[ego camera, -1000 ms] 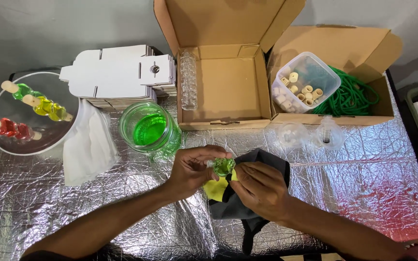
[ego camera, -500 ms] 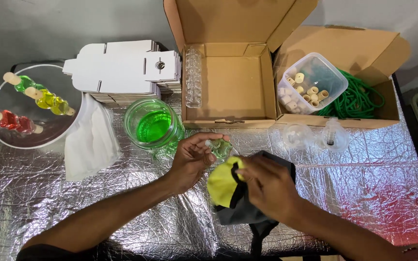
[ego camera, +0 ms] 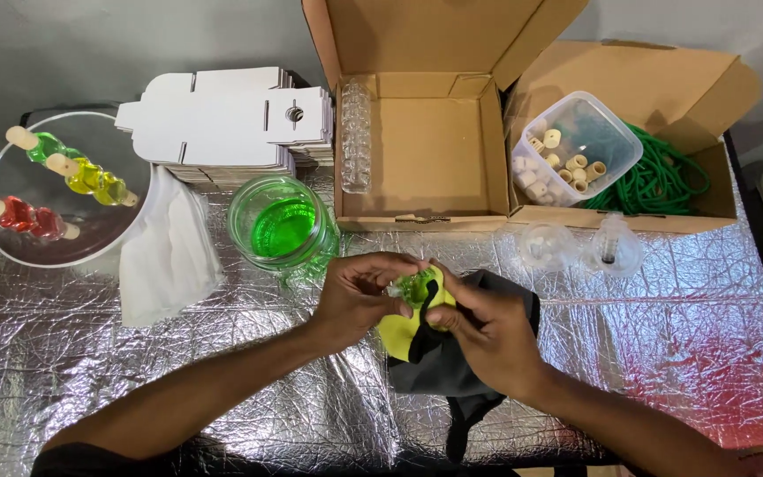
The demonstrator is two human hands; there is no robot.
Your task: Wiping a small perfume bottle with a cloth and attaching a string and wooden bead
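My left hand [ego camera: 359,296] pinches a small clear bottle of green liquid [ego camera: 413,287] over the foil-covered table [ego camera: 90,380]. Pressed against the bottle from the right, my right hand [ego camera: 487,331] grips a yellow and dark grey cloth [ego camera: 434,358]. The cloth's dark part trails down toward me. Just behind my left hand stands a glass jar of green liquid [ego camera: 283,225].
An open cardboard box [ego camera: 417,150] with a row of clear bottles [ego camera: 356,132] stands behind; another box holds a tub of corks [ego camera: 576,146] and green cord [ego camera: 664,181]. Flat white cartons [ego camera: 222,119], white tissue [ego camera: 165,252], a bowl of corked coloured bottles [ego camera: 50,190], clear bulbs [ego camera: 580,247].
Both hands have shifted slightly while working the small green bottle against the cloth; the view has also moved a little. Everything on the table stays in place.
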